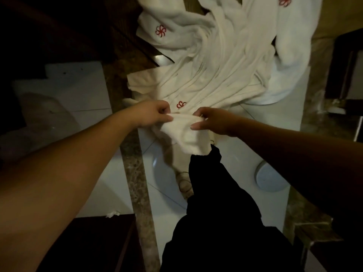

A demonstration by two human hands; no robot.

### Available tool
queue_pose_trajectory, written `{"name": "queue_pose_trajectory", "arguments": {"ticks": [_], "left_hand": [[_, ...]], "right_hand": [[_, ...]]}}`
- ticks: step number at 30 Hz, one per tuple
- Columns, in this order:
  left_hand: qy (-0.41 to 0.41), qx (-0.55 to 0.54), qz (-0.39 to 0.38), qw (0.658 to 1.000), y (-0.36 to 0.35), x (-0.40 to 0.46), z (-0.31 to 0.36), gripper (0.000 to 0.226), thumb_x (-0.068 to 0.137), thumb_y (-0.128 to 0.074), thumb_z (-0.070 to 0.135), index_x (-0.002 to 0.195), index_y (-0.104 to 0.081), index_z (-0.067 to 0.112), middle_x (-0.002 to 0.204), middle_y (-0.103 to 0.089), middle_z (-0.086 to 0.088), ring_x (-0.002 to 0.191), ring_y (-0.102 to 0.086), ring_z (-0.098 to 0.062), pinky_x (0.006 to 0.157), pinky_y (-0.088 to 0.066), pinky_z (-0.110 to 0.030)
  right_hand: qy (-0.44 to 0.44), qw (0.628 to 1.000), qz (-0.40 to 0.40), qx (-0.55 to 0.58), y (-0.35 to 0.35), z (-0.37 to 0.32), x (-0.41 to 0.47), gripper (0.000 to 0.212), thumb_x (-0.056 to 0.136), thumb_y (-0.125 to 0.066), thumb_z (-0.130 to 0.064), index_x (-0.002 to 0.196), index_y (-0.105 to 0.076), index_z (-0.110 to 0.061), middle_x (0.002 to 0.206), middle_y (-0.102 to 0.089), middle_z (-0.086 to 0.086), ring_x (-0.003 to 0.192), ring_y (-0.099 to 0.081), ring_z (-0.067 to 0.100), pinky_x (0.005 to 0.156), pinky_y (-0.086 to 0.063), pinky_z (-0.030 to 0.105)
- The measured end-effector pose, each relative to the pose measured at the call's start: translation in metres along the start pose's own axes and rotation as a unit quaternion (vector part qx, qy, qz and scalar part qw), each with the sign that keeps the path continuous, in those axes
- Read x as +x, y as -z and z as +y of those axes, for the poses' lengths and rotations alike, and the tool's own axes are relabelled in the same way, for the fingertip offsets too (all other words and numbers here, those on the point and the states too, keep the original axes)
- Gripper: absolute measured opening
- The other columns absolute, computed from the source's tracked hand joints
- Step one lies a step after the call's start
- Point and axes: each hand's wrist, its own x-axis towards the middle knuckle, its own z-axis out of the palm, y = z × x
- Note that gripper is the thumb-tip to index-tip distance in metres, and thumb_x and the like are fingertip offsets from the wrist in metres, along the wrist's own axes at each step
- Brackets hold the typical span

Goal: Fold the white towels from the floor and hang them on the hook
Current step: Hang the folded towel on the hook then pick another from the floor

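— What is seen at the left edge of the floor (64, 91)?

— Pale tiles are seen there in dim light, with a dark wooden surface (92, 242) at the near left corner and a small scrap of white paper (113, 213) lying just beyond its far edge. A speckled stone strip (133, 163) is laid across the floor from near to far, between the left tiles and the middle ones.

— And the left hand (155, 113)?

— It is held over the stone strip's far part, fingers curled, and the near end of a white towel (206, 75) is pinched between thumb and fingers.

— Where is that towel laid?

— Most of it is spread in long folds on the middle tiles, running away toward the far edge of the floor. Its near end is lifted and bunched between the two hands, and a red flower mark (181, 104) is shown on it just beyond them. Another red mark (161, 31) is seen on a towel at the far end of the pile.

— And the right hand (214, 120)?

— The same bunched end is gripped by it, thumb beneath and fingers curled over the top, close beside the left hand.

— What is found further right?

— A second towel (290, 46) is heaped at the far right, touching the first. A leg in black trousers (222, 203) is seen below the hands, and a round drain cover (270, 178) is set in the tiles to its right.
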Motion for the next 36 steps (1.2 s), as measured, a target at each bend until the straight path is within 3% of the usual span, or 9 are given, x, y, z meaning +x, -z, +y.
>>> {"name": "queue_pose_trajectory", "arguments": {"ticks": [4, 8, 12, 16, 19, 22, 27, 32, 36], "left_hand": [[0.003, -0.121, 0.043, 0.992, 0.020, -0.059, 0.036, 0.027, 0.092, -0.068, 0.040, 0.066, -0.061, 0.039, 0.074, -0.060, 0.010, 0.069, -0.054, -0.009, 0.061, -0.040, -0.025], [0.008, -0.303, 0.078, 0.950, 0.030, -0.120, 0.067, 0.031, 0.097, -0.063, 0.028, 0.067, -0.059, 0.029, 0.060, -0.057, 0.009, 0.064, -0.051, -0.013, 0.061, -0.041, -0.030], [0.018, -0.442, 0.140, 0.886, 0.030, -0.181, 0.100, 0.022, 0.103, -0.054, 0.022, 0.081, -0.055, 0.019, 0.055, -0.064, 0.007, 0.055, -0.063, -0.008, 0.053, -0.049, -0.020], [0.035, -0.584, 0.186, 0.789, 0.024, -0.249, 0.137, 0.017, 0.102, -0.055, 0.022, 0.090, -0.062, 0.013, 0.071, -0.070, -0.002, 0.066, -0.068, -0.014, 0.055, -0.053, -0.024], [0.046, -0.647, 0.194, 0.736, 0.025, -0.298, 0.162, 0.023, 0.103, -0.055, 0.027, 0.103, -0.067, 0.007, 0.081, -0.077, -0.009, 0.075, -0.073, -0.025, 0.055, -0.056, -0.033], [0.040, -0.673, 0.221, 0.705, 0.028, -0.341, 0.186, 0.029, 0.103, -0.053, 0.027, 0.119, -0.065, 0.005, 0.099, -0.076, -0.014, 0.089, -0.073, -0.031, 0.064, -0.056, -0.042], [0.008, -0.700, 0.255, 0.667, 0.026, -0.406, 0.222, 0.019, 0.102, -0.056, 0.020, 0.109, -0.065, 0.004, 0.100, -0.074, -0.015, 0.090, -0.071, -0.032, 0.076, -0.058, -0.045], [0.001, -0.716, 0.282, 0.639, 0.005, -0.461, 0.247, 0.015, 0.101, -0.058, 0.017, 0.101, -0.065, 0.004, 0.094, -0.073, -0.016, 0.084, -0.070, -0.032, 0.074, -0.059, -0.045], [-0.004, -0.712, 0.336, 0.617, -0.022, -0.493, 0.254, 0.015, 0.102, -0.056, 0.016, 0.102, -0.064, 0.004, 0.090, -0.071, -0.013, 0.075, -0.070, -0.029, 0.059, -0.058, -0.039]], "right_hand": [[0.026, 0.997, 0.065, 0.024, 0.018, -0.035, -0.052, 0.014, 0.088, -0.076, -0.038, 0.092, -0.065, -0.032, 0.094, -0.067, -0.013, 0.081, -0.060, 0.003, 0.067, -0.042, 0.018], [0.058, 0.986, 0.152, 0.042, 0.024, -0.062, -0.114, 0.023, 0.090, -0.071, -0.046, 0.108, -0.064, -0.033, 0.096, -0.064, -0.021, 0.072, -0.058, -0.017, 0.058, -0.038, 0.002], [0.092, 0.970, 0.208, 0.087, -0.004, -0.080, -0.182, 0.018, 0.094, -0.064, -0.050, 0.096, -0.064, -0.031, 0.094, -0.066, -0.015, 0.086, -0.059, -0.003, 0.073, -0.042, 0.019], [0.113, 0.960, 0.195, 0.165, -0.047, -0.088, -0.246, 0.026, 0.100, -0.051, -0.052, 0.097, -0.063, -0.029, 0.105, -0.071, -0.003, 0.104, -0.066, 0.012, 0.098, -0.049, 0.039], [0.136, 0.956, 0.162, 0.205, -0.066, -0.096, -0.285, 0.045, 0.093, -0.052, -0.060, 0.123, -0.059, -0.026, 0.128, -0.067, 0.001, 0.118, -0.062, 0.013, 0.097, -0.047, 0.029], [0.152, 0.963, 0.136, 0.175, -0.073, -0.103, -0.315, 0.054, 0.096, -0.061, -0.050, 0.141, -0.050, -0.023, 0.136, -0.057, -0.004, 0.122, -0.056, 0.008, 0.094, -0.042, 0.019], [0.164, 0.967, 0.100, 0.169, -0.071, -0.118, -0.352, 0.069, 0.098, -0.057, -0.050, 0.154, -0.036, -0.015, 0.149, -0.048, -0.002, 0.133, -0.049, 0.013, 0.110, -0.039, 0.033], [0.142, 0.956, 0.044, 0.252, -0.080, -0.119, -0.394, 0.030, 0.097, -0.060, -0.049, 0.115, -0.063, -0.025, 0.107, -0.071, -0.004, 0.090, -0.065, 0.012, 0.077, -0.049, 0.025], [0.190, 0.930, 0.063, 0.308, -0.078, -0.102, -0.441, 0.023, 0.098, -0.062, -0.042, 0.109, -0.065, -0.022, 0.088, -0.072, -0.004, 0.079, -0.060, 0.013, 0.066, -0.050, 0.022]]}}
